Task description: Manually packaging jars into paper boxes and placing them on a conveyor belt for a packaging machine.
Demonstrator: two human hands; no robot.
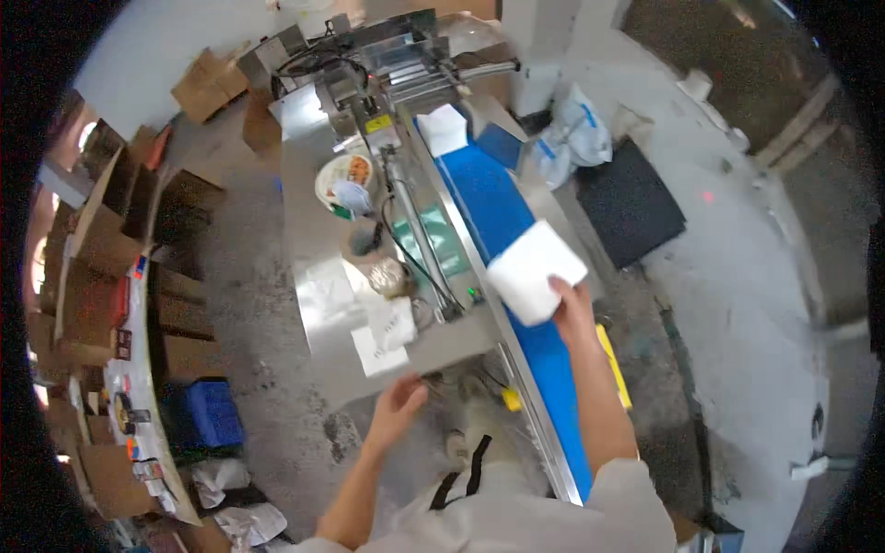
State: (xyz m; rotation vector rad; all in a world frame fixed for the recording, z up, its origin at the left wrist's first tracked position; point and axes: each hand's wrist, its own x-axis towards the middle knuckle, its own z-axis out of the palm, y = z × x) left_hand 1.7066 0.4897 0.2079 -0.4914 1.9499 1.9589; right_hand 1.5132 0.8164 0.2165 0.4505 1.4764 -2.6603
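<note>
Over the blue conveyor belt (pixel 475 189), the right hand (pixel 574 309) pinches a white packet (pixel 530 269) by its near right edge, forearm reaching forward. The step looks like laying down or picking up, I cannot tell which; either calls for a level wrist. Left of the belt, the left hand (pixel 400 402) hangs half-curled, apparently empty.

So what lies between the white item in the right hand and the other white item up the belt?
In the head view, only bare blue belt shows between the held white item and the far white item.
</note>
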